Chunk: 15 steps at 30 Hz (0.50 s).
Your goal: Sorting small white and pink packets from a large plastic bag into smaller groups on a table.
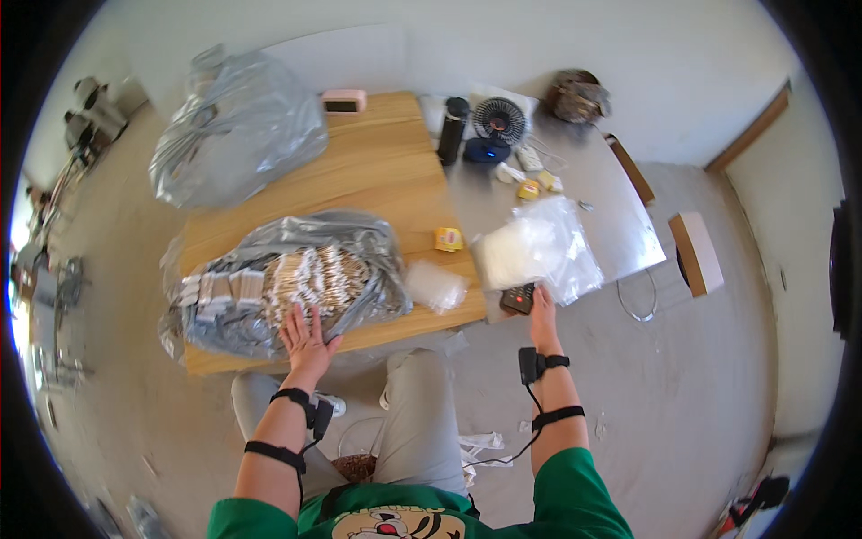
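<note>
Nearest the camera was the wearer's green shirt (575,492), with both forearms extended forward from its sleeves. Each forearm carried a black module (532,366), strapped behind the wrist, an arrangement that presumably kept the fingers unobstructed.

Left grip (309,346): open, fingers spread, palm down, holding nothing visibly. It rested on the near edge of the white-tipped sticks (316,277). These lay massed in an open grey bag (375,235) at the front of the wooden desk (386,171). The flat contact probably steadied the loose mass; the bag's folded-back rim appeared to serve as a shallow wall around it. Paler bundles (220,289) lay side by side at the left of the same bag.

Right grip (544,316): closed on the right side of a dark handset (516,300), at the front corner of the metal desk (620,211). This side hold left the button face upward and exposed. Whether the desk also bore the handset's weight could not be told.

Clear plastic sleeves (575,256) lay just behind the handset, within easy reach. A fan (499,121) and a black bottle (453,130) stood farther back, apparently to keep the front edge accessible.
</note>
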Motion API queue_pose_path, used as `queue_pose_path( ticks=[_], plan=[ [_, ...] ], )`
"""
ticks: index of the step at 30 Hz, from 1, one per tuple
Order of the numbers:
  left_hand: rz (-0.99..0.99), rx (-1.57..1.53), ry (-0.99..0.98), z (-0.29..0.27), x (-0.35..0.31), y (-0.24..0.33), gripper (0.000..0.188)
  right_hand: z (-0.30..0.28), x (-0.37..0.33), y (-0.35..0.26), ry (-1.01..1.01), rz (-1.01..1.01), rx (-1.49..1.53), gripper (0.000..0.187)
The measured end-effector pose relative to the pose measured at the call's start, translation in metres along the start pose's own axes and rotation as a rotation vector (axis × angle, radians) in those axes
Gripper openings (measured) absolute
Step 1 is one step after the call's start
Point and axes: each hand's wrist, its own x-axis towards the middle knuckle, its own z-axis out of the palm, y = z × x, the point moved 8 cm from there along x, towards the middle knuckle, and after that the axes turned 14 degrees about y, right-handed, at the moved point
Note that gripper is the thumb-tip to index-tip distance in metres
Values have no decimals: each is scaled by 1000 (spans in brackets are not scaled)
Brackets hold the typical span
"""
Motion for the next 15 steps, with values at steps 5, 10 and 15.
queue_pose_path(
  ticks=[5,10,15],
  plan=[
    [-16,-42,1,-4,0,3,86,-30,-27,7,275,45,-3,26],
    [-17,-81,-10,-6,0,4,85,-10,-91,-2,261,53,208,11],
    [-44,-96,-23,-12,0,1,82,59,-153,-2,123,105,238,9]
  ],
)
